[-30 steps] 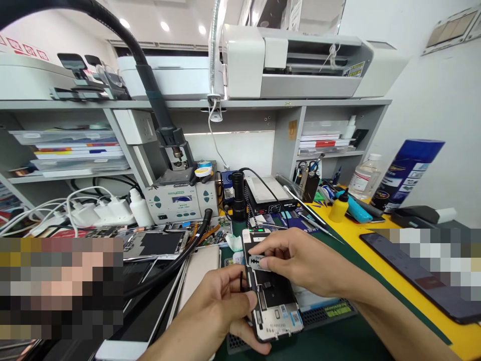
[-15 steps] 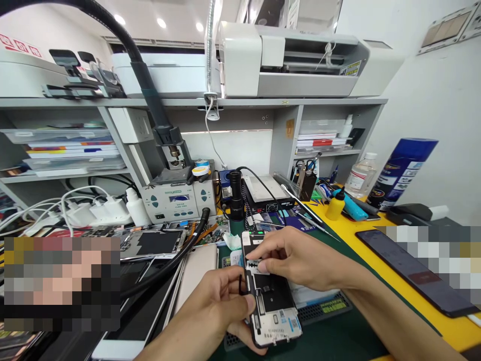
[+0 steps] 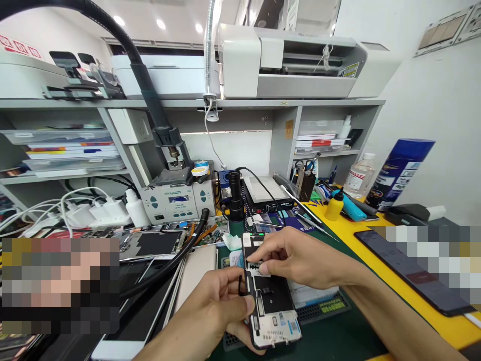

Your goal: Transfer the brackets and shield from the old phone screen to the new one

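A right hand pinching a razor blade over an opened phone held by the left hand

The right thumb and forefinger press together on the blade, at the phone's upper part; the left hand grips the phone's lower left edge, thumb on top, fingers beneath. The phone is over a green mat, with a pale panel to the left, a yellow bottle farther right and a boxy control unit behind
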`<state>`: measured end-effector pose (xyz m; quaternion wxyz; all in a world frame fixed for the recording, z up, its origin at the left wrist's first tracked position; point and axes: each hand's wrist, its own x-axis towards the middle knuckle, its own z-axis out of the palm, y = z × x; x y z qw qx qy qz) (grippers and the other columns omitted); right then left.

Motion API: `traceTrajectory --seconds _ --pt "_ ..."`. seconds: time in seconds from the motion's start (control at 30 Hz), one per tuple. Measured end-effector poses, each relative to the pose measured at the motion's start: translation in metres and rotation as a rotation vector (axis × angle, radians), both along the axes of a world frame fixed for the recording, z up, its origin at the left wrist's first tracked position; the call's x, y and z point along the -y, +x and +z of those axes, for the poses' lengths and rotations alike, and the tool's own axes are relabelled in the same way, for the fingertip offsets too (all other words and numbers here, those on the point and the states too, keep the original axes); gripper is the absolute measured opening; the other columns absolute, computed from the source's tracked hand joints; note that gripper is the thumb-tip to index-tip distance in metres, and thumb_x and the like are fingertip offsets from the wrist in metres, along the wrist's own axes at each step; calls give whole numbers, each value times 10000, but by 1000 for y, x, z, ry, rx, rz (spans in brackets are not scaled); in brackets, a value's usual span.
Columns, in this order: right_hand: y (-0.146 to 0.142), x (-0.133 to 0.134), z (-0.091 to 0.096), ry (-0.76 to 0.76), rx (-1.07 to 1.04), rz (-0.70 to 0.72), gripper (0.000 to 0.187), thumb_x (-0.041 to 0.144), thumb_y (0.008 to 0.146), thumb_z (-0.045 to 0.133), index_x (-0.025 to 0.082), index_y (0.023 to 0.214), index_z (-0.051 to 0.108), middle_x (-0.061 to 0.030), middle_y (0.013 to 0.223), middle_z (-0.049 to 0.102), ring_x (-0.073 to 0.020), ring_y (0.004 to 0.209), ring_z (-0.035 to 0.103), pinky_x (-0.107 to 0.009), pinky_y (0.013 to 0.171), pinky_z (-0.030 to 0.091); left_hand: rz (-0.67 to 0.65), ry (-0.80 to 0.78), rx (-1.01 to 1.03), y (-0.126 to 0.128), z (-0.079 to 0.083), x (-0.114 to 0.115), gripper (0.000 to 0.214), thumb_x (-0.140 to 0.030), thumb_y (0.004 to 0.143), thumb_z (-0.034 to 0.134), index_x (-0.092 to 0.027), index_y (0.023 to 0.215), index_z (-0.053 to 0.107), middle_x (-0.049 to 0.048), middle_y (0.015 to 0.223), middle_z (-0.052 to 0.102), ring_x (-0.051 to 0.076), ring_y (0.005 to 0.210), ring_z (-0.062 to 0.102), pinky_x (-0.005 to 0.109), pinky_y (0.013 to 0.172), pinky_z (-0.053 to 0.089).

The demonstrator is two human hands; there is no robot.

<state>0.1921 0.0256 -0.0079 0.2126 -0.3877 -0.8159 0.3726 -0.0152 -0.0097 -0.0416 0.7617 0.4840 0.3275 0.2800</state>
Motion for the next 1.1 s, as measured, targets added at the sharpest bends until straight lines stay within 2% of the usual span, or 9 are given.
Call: traceTrajectory --seconds 0.3,0.73,1.1 --pt "2 0 -1 2 6 -21 244 213 851 667 232 1057 796 -32 887 733 -162 721 600 -231 591 415 8 7 -12 1 2 1 354 -200 829 661 -59 1153 688 160 901 768 204 701 714 345 669 612" --pt "2 1 1 6 11 -4 239 209 847 673 227 1048 800 -36 895 741 -164 733 616 -224 602 433 14 11 13 0 -5 -1 332 -196 799 676 -60 1101 700 158 899 759 198 686 706 327 627 612" --pt "4 0 1 18 33 19 252 203 850 665 216 1066 794 -44 920 747 -163 742 617 -223 613 439 -3 0 2 0 -2 0 329 -172 812 659 -64 1122 684 149 899 756 197 689 712 316 635 603"
